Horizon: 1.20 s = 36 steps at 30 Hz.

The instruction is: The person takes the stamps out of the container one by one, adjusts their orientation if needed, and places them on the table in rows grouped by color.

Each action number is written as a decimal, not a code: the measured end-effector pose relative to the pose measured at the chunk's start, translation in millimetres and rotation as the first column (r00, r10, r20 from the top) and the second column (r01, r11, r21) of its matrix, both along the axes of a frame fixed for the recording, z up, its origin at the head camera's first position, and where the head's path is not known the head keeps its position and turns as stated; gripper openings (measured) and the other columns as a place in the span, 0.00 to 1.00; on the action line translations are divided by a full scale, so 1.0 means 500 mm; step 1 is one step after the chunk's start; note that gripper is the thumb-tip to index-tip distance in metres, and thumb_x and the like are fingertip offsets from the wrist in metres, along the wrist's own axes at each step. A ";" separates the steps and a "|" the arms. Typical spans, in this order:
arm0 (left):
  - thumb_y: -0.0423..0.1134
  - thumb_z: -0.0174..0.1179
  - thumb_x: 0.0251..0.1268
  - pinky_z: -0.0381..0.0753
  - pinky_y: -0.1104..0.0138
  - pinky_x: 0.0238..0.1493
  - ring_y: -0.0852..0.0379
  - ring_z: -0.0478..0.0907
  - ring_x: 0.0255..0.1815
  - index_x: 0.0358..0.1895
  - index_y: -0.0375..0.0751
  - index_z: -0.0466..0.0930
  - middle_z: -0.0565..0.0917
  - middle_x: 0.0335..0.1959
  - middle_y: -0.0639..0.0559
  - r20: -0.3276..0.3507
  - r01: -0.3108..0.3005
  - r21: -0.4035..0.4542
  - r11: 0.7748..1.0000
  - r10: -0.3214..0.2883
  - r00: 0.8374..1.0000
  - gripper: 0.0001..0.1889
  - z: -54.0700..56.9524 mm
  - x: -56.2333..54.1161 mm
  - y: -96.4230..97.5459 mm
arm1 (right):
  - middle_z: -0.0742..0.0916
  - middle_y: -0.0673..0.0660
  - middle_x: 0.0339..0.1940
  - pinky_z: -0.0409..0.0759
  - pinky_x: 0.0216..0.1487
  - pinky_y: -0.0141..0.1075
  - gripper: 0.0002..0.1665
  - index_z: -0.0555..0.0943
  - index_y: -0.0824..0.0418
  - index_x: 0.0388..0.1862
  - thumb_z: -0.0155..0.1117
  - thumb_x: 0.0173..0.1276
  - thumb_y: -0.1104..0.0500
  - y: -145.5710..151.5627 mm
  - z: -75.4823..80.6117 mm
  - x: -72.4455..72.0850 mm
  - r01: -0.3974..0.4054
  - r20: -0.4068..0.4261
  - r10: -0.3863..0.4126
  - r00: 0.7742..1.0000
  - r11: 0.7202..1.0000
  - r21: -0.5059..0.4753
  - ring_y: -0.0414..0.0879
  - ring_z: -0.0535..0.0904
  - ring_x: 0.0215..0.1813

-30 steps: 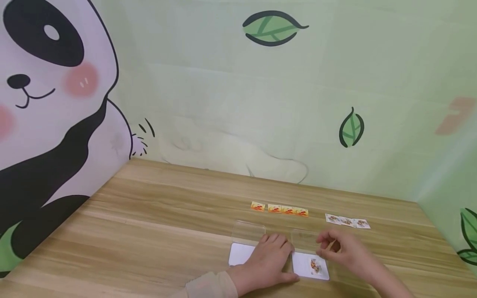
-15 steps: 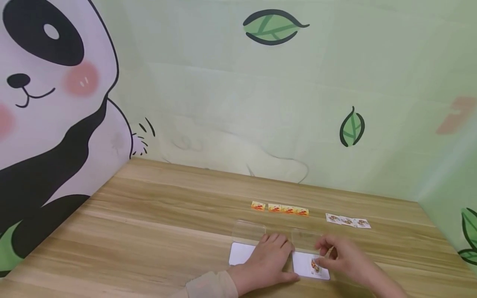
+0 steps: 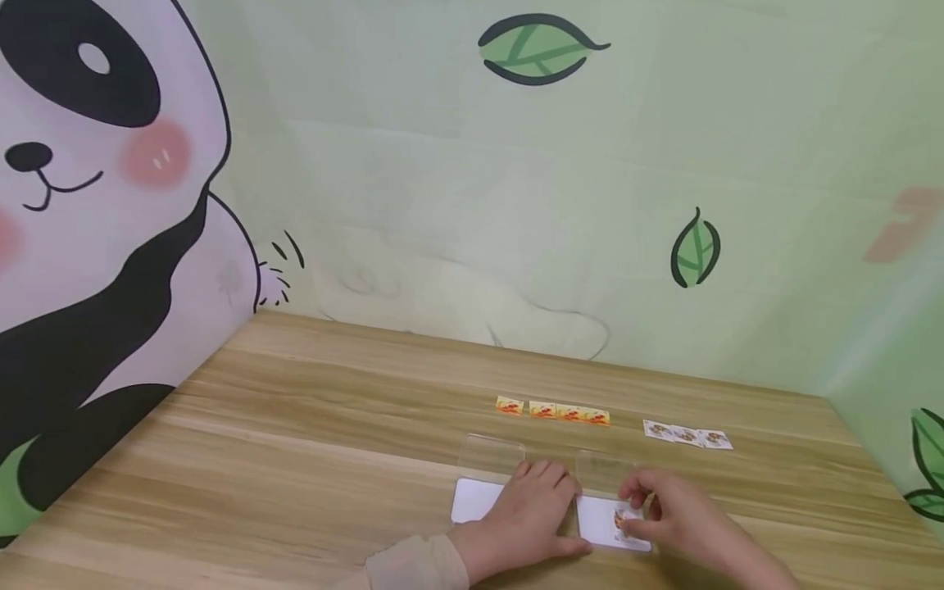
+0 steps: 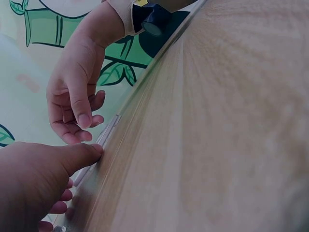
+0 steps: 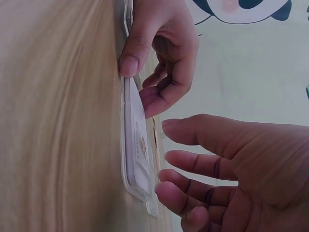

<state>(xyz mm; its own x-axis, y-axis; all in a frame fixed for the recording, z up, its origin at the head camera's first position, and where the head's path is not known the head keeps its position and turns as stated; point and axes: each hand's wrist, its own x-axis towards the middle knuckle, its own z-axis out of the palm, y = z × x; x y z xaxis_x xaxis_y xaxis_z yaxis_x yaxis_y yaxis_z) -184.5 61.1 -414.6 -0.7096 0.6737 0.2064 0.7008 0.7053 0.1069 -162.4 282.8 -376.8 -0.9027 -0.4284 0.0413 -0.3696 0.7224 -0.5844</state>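
Two clear plastic cases with raised lids lie side by side, white inside. The right case (image 3: 596,519) has a small printed picture (image 5: 144,147) at the right of its white surface. My left hand (image 3: 522,516) holds this case at its left side, thumb (image 5: 129,65) on the near edge and fingers bent toward the far side. It partly covers the left case (image 3: 475,500). My right hand (image 3: 682,512) hovers over the right case's right side, its fingers loosely bent and apart. Nothing shows between them in the right wrist view (image 5: 207,164).
Beyond the cases, several small orange-yellow picture cards (image 3: 569,412) lie in a row. Three white picture cards (image 3: 687,435) lie farther right. Behind the wooden table (image 3: 258,459) stands a pale green wall (image 3: 413,164) printed with leaves and a panda.
My right hand has lowered slightly over the right case, its thumb now in front of the printed picture. My left hand keeps its place.
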 end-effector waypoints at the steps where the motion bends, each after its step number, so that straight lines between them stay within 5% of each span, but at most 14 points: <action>1: 0.67 0.62 0.52 0.69 0.62 0.62 0.60 0.71 0.56 0.49 0.50 0.77 0.76 0.50 0.59 0.001 -0.001 -0.001 1.000 0.001 1.000 0.29 0.000 0.000 0.000 | 0.81 0.49 0.31 0.71 0.26 0.27 0.14 0.79 0.60 0.38 0.72 0.57 0.55 0.000 -0.001 0.000 -0.001 0.004 0.001 1.000 1.000 0.000 0.29 0.68 0.25; 36: 0.67 0.63 0.52 0.69 0.59 0.64 0.59 0.71 0.58 0.50 0.49 0.77 0.76 0.50 0.58 0.023 -0.001 0.017 1.000 0.000 1.000 0.30 0.001 -0.001 0.001 | 0.75 0.48 0.26 0.67 0.27 0.28 0.14 0.77 0.57 0.35 0.73 0.54 0.57 -0.006 -0.013 0.008 0.044 0.013 -0.045 0.999 0.997 0.057 0.32 0.66 0.28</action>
<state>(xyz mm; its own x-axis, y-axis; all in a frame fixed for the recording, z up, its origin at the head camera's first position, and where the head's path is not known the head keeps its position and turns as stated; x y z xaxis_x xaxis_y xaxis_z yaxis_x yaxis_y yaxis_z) -184.8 61.6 -413.9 -0.7146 0.6700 0.2009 0.6976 0.7036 0.1349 -158.6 279.6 -383.5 -0.9213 -0.3889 0.0045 -0.3278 0.7703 -0.5469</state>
